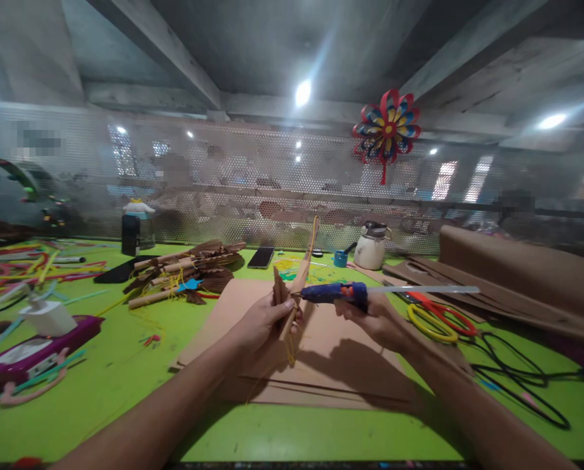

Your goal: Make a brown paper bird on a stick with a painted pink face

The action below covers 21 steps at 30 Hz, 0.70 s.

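Observation:
My left hand (265, 321) is closed around a folded brown paper piece (296, 281) with a thin stick rising from it, held upright above a brown cardboard sheet (331, 352). My right hand (377, 318) grips a blue glue gun (338, 292) with a clear glue stick (429, 289) poking out of its back. The gun's nozzle points left and touches the folded paper.
A pile of brown paper rolls and fans (184, 271) lies at the back left. Yellow and red scissors (438, 320), black cables (517, 378), a phone (261, 257), a white jar (371, 247) and colourful strips (22, 267) lie on the green table (110, 378). A mesh screen stands behind.

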Tool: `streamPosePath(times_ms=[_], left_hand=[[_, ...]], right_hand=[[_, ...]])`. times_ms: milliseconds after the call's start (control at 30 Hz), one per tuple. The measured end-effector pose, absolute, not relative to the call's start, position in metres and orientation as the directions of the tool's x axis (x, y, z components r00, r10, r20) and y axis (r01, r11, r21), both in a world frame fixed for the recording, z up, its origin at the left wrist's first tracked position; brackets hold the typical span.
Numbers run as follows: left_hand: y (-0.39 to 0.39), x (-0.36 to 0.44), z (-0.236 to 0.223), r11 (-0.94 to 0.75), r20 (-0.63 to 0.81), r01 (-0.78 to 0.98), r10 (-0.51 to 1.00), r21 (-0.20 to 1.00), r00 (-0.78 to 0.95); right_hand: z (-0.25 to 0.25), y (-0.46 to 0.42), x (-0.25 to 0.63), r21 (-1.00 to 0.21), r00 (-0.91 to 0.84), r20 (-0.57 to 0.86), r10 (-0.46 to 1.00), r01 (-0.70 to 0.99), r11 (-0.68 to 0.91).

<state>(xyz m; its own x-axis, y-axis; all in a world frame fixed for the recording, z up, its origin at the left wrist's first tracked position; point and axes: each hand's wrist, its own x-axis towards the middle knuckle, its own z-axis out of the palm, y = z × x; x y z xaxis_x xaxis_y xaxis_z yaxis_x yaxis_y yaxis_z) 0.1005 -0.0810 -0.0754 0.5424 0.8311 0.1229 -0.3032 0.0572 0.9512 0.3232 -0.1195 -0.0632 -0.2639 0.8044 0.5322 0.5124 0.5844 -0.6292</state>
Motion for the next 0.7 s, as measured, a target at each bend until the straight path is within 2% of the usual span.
streamPosePath(times_ms=[233,367,500,700], left_hand=[[-0.083,0.100,-0.074,0.129,0.081,-0.336,0.835,0.933,0.545],[-0.083,0.100,-0.073,0.128,0.070,-0.332,0.850,0.935,0.523],[-0.084,0.100,-0.071,0.129,0.063,-0.322,0.849,0.938,0.524],[-0.084,0.099,-0.072,0.135,0.072,-0.323,0.829,0.937,0.554]], right_hand=[[-0.062,-0.115,0.334,-0.705,-0.116,0.539,0.834,0.479,0.523],[-0.058,-0.119,0.332,-0.722,-0.158,0.513,0.844,0.453,0.523],[-0.060,-0.120,0.328,-0.705,-0.199,0.471,0.859,0.500,0.502],[-0.061,-0.118,0.331,-0.703,-0.173,0.486,0.857,0.505,0.501]])
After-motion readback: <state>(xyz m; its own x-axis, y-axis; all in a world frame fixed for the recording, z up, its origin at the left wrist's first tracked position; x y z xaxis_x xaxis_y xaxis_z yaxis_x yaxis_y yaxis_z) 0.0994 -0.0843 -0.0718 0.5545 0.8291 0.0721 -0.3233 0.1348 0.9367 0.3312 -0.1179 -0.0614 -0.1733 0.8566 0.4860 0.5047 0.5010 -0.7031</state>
